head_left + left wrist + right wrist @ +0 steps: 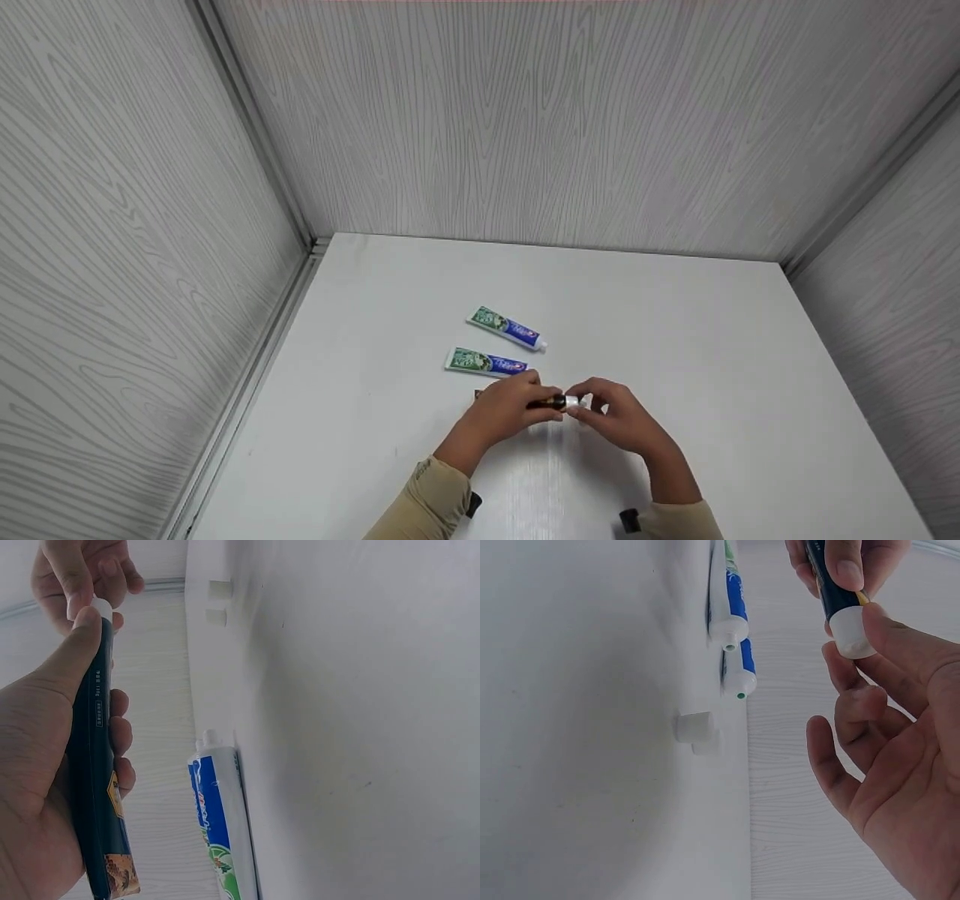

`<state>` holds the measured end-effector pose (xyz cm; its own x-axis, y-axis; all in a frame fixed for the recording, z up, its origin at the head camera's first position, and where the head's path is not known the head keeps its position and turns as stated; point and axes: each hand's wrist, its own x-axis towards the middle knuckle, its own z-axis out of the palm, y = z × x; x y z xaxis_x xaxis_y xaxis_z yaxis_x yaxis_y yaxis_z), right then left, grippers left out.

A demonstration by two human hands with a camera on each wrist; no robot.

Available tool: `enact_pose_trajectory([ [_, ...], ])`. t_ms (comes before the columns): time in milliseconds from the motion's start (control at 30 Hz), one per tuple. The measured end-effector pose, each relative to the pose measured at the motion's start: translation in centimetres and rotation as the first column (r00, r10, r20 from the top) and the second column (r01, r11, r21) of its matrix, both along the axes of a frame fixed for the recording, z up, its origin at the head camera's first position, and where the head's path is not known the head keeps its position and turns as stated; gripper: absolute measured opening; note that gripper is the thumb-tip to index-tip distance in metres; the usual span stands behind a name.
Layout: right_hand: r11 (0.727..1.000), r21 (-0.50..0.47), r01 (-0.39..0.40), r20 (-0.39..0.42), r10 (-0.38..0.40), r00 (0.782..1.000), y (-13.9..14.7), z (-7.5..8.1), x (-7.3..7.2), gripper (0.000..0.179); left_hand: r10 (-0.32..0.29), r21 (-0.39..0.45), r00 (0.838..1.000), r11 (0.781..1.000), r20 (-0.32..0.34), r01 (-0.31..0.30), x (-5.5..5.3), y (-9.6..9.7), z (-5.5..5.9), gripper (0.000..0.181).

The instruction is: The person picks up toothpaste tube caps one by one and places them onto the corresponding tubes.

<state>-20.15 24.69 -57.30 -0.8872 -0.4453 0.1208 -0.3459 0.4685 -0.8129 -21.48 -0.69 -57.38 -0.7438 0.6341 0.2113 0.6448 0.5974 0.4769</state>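
My left hand point(510, 406) grips a dark toothpaste tube point(94, 735) with a white cap end. My right hand point(626, 418) pinches that white cap point(850, 631) between thumb and index finger, the other fingers loosely bent. Whether the cap is still threaded on cannot be told. Beyond my hands lie two blue, green and white toothpaste tubes, a nearer one point(484, 362) and a farther one point(506, 328). Their nozzles stand uncapped in the right wrist view. My left hand covers much of the dark tube in the head view.
Two loose white caps, one point(695, 727) in front of the other point(708, 742), stand on the white table point(360, 315). Grey wood-grain panels point(510, 120) close off the back and both sides.
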Motion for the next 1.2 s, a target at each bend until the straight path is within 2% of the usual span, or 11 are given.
enact_pose_trajectory([
  [367, 0.999, 0.047, 0.011, 0.011, -0.011, 1.0, 0.0, -0.3, -0.1, 0.018, 0.001, 0.01, 0.999, 1.0, -0.036, -0.001, 0.1, 0.0, -0.2, 0.041],
  [700, 1.0, 0.02, -0.002, -0.003, 0.002, 1.0, 0.5, -0.5, 0.0, 0.024, -0.002, 0.024, 1.0, 1.0, 0.006, 0.002, 0.2, -0.2, -0.6, 0.04],
  [1033, 0.998, 0.02, 0.068, 0.008, -0.068, 0.998, 1.2, -0.4, 0.0, 0.018, 0.008, 0.016, 0.999, 1.0, 0.031, -0.008, 0.3, -0.7, -1.6, 0.034],
  [1200, 0.992, 0.026, 0.124, -0.003, -0.124, 0.992, 1.5, -0.6, -0.1, 0.021, 0.016, -0.027, 0.998, 1.0, 0.057, -0.015, 0.2, -1.0, -2.3, 0.031],
])
